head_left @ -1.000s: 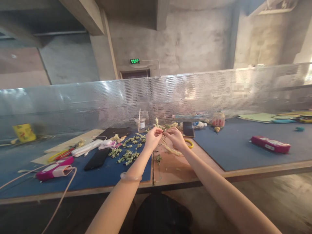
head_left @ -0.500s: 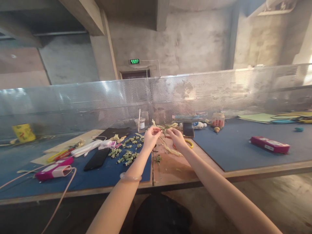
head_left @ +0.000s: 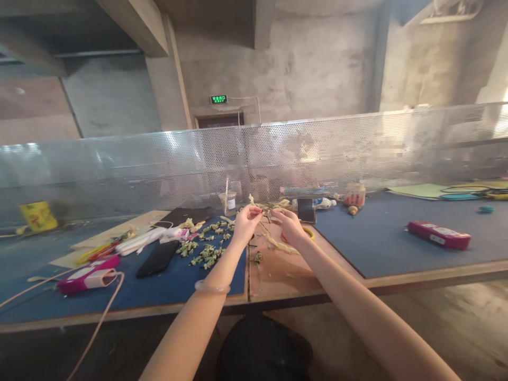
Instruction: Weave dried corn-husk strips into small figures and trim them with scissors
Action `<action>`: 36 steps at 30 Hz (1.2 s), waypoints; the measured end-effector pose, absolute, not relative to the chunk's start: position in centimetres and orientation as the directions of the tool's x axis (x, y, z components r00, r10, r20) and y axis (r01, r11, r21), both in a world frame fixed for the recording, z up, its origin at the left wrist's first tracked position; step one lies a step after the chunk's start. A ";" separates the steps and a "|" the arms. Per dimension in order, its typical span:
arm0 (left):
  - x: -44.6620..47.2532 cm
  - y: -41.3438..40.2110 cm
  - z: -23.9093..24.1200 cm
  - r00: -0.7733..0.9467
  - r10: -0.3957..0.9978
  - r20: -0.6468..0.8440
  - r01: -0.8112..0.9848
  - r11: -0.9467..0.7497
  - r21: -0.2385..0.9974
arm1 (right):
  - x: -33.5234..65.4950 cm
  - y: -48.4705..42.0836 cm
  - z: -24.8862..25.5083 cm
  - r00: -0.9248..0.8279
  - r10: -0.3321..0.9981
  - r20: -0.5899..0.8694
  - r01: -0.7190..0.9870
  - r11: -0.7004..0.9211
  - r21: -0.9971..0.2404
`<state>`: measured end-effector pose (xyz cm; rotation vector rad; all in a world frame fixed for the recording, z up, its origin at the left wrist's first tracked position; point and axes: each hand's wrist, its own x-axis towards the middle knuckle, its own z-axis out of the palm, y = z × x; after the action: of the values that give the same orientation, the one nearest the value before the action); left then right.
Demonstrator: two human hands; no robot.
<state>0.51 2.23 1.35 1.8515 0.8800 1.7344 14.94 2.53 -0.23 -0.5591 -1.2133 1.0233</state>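
Note:
My left hand (head_left: 246,222) and my right hand (head_left: 290,224) are raised over the middle of the workbench (head_left: 286,275), both pinched on a thin pale-green plant stem (head_left: 265,210) stretched between them. A loose end of the stem (head_left: 278,244) trails down onto the bare wooden strip. A clear bangle (head_left: 212,288) sits on my left forearm. To the left of my hands lies a scatter of small green leaf pieces (head_left: 206,248) on the blue mat (head_left: 166,286).
A black phone (head_left: 157,258), a pink case (head_left: 89,276) with a cable, white tubes, a plastic cup (head_left: 229,201), a yellow ring (head_left: 307,233), a second phone (head_left: 306,210), a bottle and another pink case (head_left: 438,234) lie around. A perforated metal screen (head_left: 357,148) walls the back.
Both hands have lifted a little and drawn slightly apart, stretching the stem between them; the right hand has shifted a bit to the right.

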 end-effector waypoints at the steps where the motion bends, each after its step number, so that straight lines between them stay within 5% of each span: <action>1: 0.5 2.3 1.3 -0.015 0.722 0.692 0.134 -0.684 0.717 | 14.9 2.6 -0.2 -0.002 0.876 0.482 -0.386 0.444 -0.809; 8: 0.6 2.4 1.2 -0.021 0.725 0.689 0.117 -0.682 0.722 | 14.8 2.6 -0.1 -0.117 0.897 0.427 -0.536 0.305 -0.787; 13: 0.6 2.1 1.4 0.024 0.709 0.705 0.147 -0.700 0.699 | 14.8 2.0 -0.1 -0.022 0.856 0.516 -0.212 0.500 -0.840; 19: 0.6 2.0 1.5 0.051 0.705 0.707 0.163 -0.704 0.691 | 14.9 1.9 0.1 0.023 0.713 0.701 0.113 0.694 -0.711; 28: 0.6 1.9 1.5 0.049 0.702 0.711 0.175 -0.707 0.686 | 14.9 2.7 -0.2 0.037 0.882 0.470 -0.364 0.450 -0.816; 36: 0.7 1.8 1.5 0.059 0.714 0.698 0.167 -0.697 0.698 | 14.9 3.4 -0.5 -0.150 0.903 0.403 -0.325 0.340 -0.882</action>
<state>0.74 1.84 1.53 1.9096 0.8775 1.6759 14.90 3.36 -0.55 -0.6002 -1.2951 1.1898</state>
